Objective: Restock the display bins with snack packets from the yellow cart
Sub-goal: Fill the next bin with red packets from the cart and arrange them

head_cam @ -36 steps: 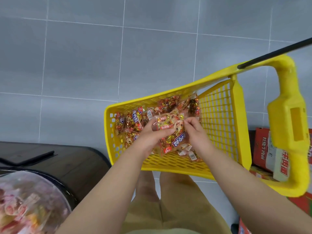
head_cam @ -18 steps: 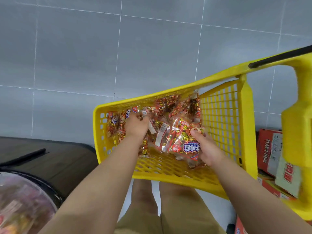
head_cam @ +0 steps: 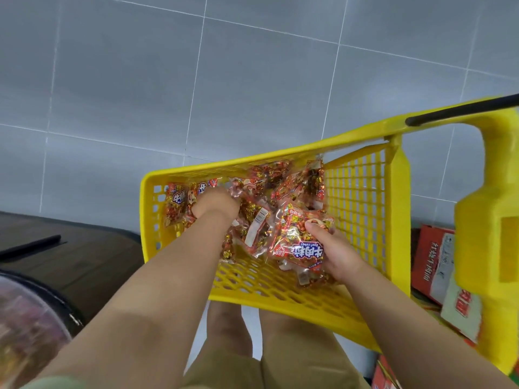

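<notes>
Display bin (head_cam: 28,341): in the bottom-left corner, cut off by the frame edge and blurred. It has a clear round wall, and its reddish contents cannot be made out.
Dark counter (head_cam: 90,265): just beside the bin. A thin black strip (head_cam: 31,245) lies on it; I cannot tell what the strip is.
Left hand (head_cam: 215,204): reaches into the left half of the yellow cart (head_cam: 148,223), back of the hand up. The fingers go down among the packets and are hidden, so I cannot tell whether they hold anything.
Snack packets (head_cam: 261,220): heaped across the far side of the cart's mesh basket. The ones at the bottom are hidden under the others.
Right hand (head_cam: 337,256): thumb pressed on top of the held packet (head_cam: 295,248), fingers curled underneath it and mostly hidden.
Held packet: clear, filled with red-and-gold pieces, with a blue label that reads upside down. It sits right of the basket's middle and touches the heap.
Cart handle (head_cam: 488,234): at the right edge, blurred and partly cut off.
Red cartons (head_cam: 432,259): half hidden behind the handle.
</notes>
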